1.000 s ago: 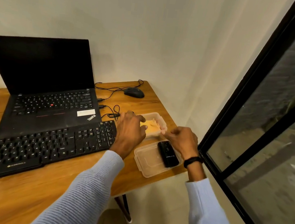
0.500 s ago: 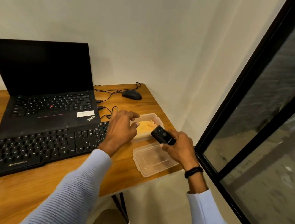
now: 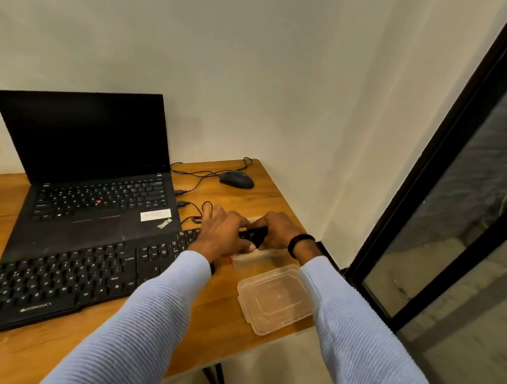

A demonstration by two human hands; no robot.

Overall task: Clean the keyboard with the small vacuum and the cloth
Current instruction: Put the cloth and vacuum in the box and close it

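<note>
- "ThinkPad", in slanted white letters, stands on the laptop [image 3: 94, 204] palm rest, at its right corner.
- "ZEBRONICS", in pale letters, stands on the keyboard [image 3: 42, 287] front edge.
- The print on the laptop's white sticker [image 3: 156, 214] is too blurred to read.

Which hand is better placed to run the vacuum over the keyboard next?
Probably left. Both hands grip the small vacuum, but the left hand hangs over the right end of the keyboard; the right hand is farther off.
</note>
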